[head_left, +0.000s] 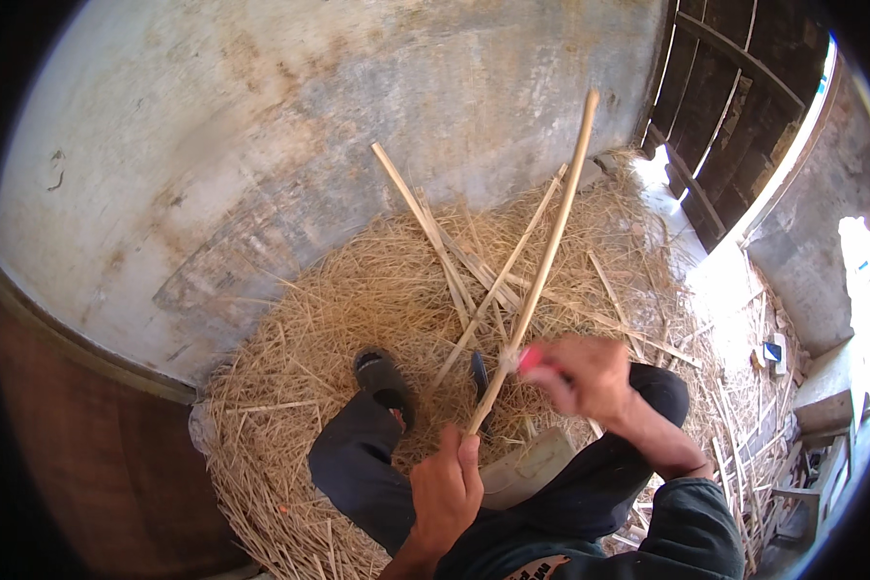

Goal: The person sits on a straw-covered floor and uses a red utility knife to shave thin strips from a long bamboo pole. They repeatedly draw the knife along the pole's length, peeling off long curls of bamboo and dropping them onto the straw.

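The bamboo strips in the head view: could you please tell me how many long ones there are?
3 clearly seen: one held in both hands, one leaning toward the wall, one crossing them over the straw. Shorter splints lie in the straw, so more may be hidden.

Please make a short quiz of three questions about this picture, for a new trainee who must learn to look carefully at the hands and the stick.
1. True or false: the left hand grips the lower end of the long bamboo stick.
2. What lies under the person's dark shoe? A) wet mud B) dry straw C) bare planks
3. Fill in: the right hand holds a tool with a ___ handle against the stick.

Key: 1 true; 2 B; 3 red (pinkish red; the tool's working end is blurred and cannot be identified).
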Motion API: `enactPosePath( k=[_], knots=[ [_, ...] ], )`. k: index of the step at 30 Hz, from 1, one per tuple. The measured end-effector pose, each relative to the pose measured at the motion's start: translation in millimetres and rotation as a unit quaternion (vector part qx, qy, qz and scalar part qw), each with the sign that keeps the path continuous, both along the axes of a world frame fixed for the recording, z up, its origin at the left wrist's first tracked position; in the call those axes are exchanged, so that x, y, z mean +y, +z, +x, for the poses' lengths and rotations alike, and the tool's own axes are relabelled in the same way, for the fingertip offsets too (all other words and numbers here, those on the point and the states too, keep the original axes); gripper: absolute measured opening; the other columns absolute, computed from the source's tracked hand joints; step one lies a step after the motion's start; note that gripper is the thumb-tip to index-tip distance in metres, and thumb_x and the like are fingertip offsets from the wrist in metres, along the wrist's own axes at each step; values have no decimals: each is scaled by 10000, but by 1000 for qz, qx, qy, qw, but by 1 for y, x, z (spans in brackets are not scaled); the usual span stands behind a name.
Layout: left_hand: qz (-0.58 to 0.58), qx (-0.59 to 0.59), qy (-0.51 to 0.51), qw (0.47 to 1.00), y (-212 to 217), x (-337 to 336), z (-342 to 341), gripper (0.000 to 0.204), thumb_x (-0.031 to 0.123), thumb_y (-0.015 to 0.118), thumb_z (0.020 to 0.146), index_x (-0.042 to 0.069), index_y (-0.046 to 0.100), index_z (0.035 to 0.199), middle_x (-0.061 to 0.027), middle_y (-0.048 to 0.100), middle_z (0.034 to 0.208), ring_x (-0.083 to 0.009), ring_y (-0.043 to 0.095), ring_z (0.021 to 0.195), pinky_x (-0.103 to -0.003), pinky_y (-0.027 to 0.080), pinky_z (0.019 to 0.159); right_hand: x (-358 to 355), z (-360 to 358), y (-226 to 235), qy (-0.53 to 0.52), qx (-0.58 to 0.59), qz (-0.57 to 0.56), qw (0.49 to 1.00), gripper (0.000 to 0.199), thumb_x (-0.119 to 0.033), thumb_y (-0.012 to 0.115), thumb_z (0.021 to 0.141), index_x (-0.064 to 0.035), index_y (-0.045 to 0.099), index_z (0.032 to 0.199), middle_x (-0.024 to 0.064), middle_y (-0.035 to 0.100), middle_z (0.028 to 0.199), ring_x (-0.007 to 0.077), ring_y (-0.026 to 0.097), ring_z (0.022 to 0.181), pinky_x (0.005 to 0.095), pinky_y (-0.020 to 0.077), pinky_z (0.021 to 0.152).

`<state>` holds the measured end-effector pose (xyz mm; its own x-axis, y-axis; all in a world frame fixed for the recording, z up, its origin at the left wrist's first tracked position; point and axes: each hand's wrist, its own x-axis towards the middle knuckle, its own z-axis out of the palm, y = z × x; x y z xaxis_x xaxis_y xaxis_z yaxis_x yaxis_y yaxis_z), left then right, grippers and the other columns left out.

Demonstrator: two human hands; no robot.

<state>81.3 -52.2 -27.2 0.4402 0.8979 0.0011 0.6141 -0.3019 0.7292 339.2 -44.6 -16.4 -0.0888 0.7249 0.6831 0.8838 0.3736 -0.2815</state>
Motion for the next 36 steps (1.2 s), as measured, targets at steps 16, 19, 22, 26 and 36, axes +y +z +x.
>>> enactPosePath(
  k=[16,19,22,26,36],
  knots=[
    [-53,60,-31,996,-31,-32,-52,307,332,453,1153,70,577,1051,-194,673,682,-483,686,686,-581,507,622,45,108,29,-240,72,-33,967,292,-357,768,1005,-85,821,1098,117,779,802,228,741,643,372,550,600],
    [-57,62,-30,996,-24,-29,-55,323,333,490,1146,48,596,1035,-164,645,654,-410,678,614,-516,506,605,49,121,33,-245,65,-11,967,303,-360,761,1011,-79,814,1111,120,790,827,244,759,681,367,558,631],
    [-92,66,-6,994,-10,-25,-53,386,333,425,1166,27,608,1017,-220,597,668,-477,643,642,-557,449,595,59,124,31,-234,64,-8,970,342,-393,756,1011,-76,808,1129,135,792,858,237,748,685,358,552,633],
    [-146,20,-8,989,-17,-19,-55,405,332,446,1162,22,614,964,-184,600,673,-395,641,620,-478,461,605,67,137,18,-151,227,-96,957,383,-424,679,1067,-57,787,1097,50,652,688,155,555,545,319,442,540],
    [-225,-110,-31,968,-32,-1,-53,343,272,546,1130,-2,653,954,-33,579,678,-98,527,625,-305,416,593,46,109,22,67,603,-217,765,487,-521,444,1158,-73,632,1125,-67,398,681,67,330,544,266,289,508]
  ],
)
